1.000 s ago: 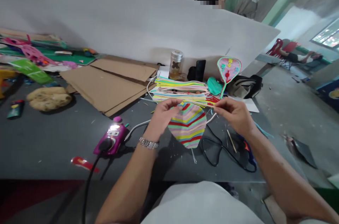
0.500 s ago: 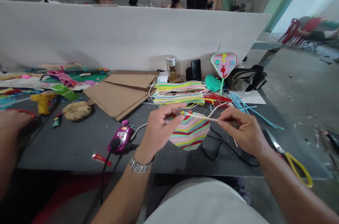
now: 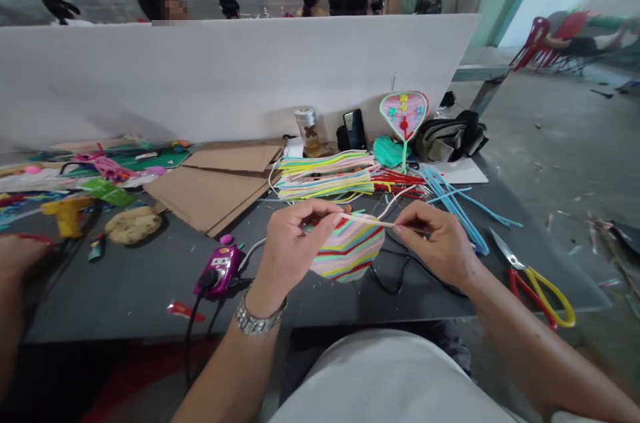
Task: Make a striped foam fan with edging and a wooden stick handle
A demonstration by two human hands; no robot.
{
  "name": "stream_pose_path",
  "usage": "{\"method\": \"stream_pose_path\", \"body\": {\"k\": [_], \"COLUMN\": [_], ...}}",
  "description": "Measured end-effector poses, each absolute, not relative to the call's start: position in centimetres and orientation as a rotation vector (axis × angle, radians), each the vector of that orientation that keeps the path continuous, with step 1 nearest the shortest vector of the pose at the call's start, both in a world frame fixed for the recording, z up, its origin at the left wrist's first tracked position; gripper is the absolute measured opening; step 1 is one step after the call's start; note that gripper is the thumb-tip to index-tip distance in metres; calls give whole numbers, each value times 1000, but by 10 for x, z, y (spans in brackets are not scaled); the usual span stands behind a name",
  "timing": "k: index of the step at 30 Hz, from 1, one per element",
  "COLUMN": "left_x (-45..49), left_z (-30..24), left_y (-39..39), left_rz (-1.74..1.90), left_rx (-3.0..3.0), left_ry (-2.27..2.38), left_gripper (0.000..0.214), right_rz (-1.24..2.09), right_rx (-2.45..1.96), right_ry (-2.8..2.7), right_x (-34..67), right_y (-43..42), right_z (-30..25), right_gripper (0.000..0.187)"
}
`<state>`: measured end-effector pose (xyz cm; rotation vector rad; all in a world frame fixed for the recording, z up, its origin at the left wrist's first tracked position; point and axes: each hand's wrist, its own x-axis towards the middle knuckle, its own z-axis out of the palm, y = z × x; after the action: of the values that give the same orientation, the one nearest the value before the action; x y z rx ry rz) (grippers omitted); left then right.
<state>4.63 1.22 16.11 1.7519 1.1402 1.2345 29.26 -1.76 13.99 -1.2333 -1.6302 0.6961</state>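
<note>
the left hand (image 3: pixel 295 243) and right hand (image 3: pixel 435 243) pinch a thin pale stick (image 3: pixel 367 219) from either end, fingertips narrow and firm (a slim piece like this rewards a close, steady pinch). just below sits a rounded rainbow-striped woven fan (image 3: pixel 347 253), partly behind the left hand. a silver link watch (image 3: pixel 260 316) gleams on the left wrist. further out on the dark grey tabletop (image 3: pixel 125 289): glossy neon plastic strips (image 3: pixel 325 176), rough brown cardboard sheets (image 3: pixel 205 193), and yellow-and-red handled scissors (image 3: pixel 543 299).

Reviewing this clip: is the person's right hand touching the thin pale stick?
Touching. The head view shows the right hand pinching the thin pale stick between thumb and fingertips, with no gap visible.
</note>
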Motion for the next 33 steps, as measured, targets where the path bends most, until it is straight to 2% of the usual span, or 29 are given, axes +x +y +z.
{"method": "stream_pose_path", "body": {"k": [11, 23, 33], "left_x": [42, 41, 39], "left_z": [159, 161, 154], "left_y": [14, 12, 19], "left_rz": [1201, 1209, 1243], "left_rx": [1797, 1850, 1807], "left_ry": [1196, 1267, 1264], "left_gripper": [15, 12, 14], "right_rz": [715, 993, 1011], "right_rx": [-1100, -1018, -1030], "right_ry": [-1565, -1497, -1409], "right_x": [268, 257, 248], "right_y": [-6, 2, 1], "right_z": [138, 135, 127], "right_gripper": [6, 16, 19]}}
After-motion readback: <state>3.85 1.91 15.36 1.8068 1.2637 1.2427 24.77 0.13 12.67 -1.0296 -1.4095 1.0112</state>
